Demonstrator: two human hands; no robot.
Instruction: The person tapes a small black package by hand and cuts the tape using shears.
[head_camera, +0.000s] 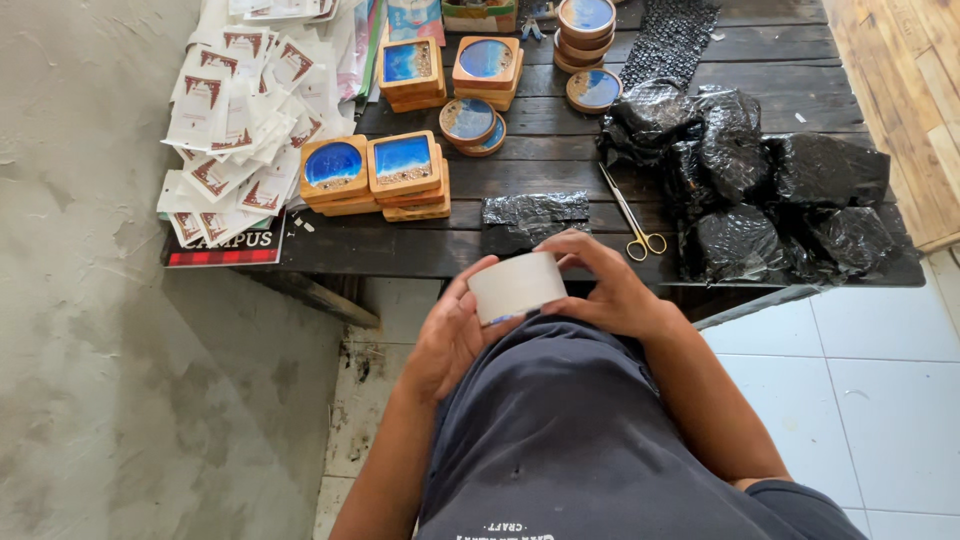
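A white tape roll (516, 286) sits gripped between both hands above the lap, just short of the dark wooden surface (540, 150). The roll lies tilted, its flat face turned up and toward the left, its outer band plain white with a thin blue edge showing below. The left hand (450, 335) cups it from beneath; the right hand (605, 285) curls over the top. Scissors (628, 215) lie near black-wrapped bundles (760, 190), with blue-topped wooden coasters (375, 172) farther left.
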